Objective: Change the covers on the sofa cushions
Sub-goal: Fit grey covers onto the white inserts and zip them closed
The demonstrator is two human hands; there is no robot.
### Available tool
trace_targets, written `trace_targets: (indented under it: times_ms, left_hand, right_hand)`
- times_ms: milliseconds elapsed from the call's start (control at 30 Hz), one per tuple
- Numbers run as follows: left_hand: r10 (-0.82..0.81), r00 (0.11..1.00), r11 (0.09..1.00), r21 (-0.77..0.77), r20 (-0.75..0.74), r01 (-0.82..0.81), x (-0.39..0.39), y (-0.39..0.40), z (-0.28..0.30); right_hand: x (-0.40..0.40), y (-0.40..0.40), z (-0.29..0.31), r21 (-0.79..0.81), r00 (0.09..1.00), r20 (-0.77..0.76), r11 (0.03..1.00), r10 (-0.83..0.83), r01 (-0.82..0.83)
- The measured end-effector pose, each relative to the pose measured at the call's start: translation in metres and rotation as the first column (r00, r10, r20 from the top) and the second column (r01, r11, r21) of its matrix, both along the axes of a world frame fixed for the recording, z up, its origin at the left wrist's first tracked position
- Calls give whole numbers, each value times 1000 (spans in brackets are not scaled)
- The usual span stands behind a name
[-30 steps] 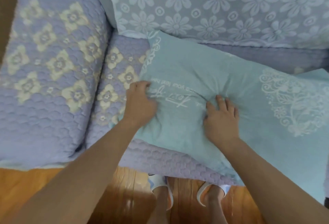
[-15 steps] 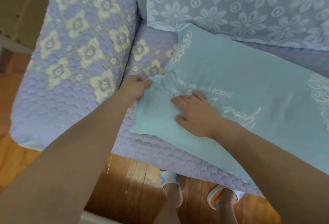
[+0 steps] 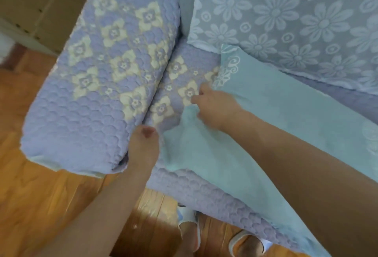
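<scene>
- Head view, nearest band: wooden floor (image 3: 41, 205) at the bottom, with two feet in pale slippers (image 3: 189, 227) just below the sofa's front edge.
- Left hand (image 3: 144, 147): at the gap between the sofa armrest (image 3: 98, 93) and the seat (image 3: 180, 183), beside the near corner of the teal cushion cover (image 3: 266, 117). Fingers are hidden from this angle; whether it grips the fabric cannot be told.
- Right hand (image 3: 214, 104): lies on the cover's left edge, fingers curled, and bunched teal fabric sits under them. It appears to pinch that edge.
- Teal cushion cover: lies flat across the quilted lilac seat, running from the armrest side towards the right edge of frame. White scroll print shows at its far left corner. The near edge overhangs the seat front.
- Armrest: quilted lilac with cream flower motifs, same pattern as the seat.
- Furthest: pale lace-like throw (image 3: 296, 21) with daisy pattern draped over the sofa back, its lower edge touching the seat behind the cover.
- Far left corner: cardboard box (image 3: 36, 5) beside the armrest.
</scene>
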State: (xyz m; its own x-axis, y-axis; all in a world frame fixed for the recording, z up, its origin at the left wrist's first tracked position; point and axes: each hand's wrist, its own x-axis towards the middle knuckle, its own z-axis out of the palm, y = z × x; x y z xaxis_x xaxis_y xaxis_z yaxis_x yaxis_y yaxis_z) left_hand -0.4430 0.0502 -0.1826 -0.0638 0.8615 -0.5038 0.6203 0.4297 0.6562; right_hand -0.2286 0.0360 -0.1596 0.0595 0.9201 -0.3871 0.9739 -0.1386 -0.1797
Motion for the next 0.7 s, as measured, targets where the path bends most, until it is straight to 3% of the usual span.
trace_targets:
  times_ms: [167, 300, 400, 500, 700]
  left_hand:
    - [8, 996, 983, -184, 88, 8, -13, -61, 7]
    - [338, 904, 908, -346, 263, -238, 17, -74, 1]
    - [517, 807, 808, -474, 285, -350, 28, -74, -4]
    - [564, 775, 780, -492, 284, -387, 28, -72, 0]
    - [545, 788, 809, -426, 287, -404, 21, -76, 19]
  right_hand:
    - [-17, 20, -5, -212, 993, 53, 973, 108, -95]
    - [-19, 6, 8, -252, 1000, -7, 968, -2, 0]
    - [-27, -28, 11, -229, 997, 1, 971, -73, 71]
    - [-29, -49, 3, -130, 985, 22, 976, -174, 175]
    - [-21, -53, -3, -144, 877, -255, 913, -406, 381]
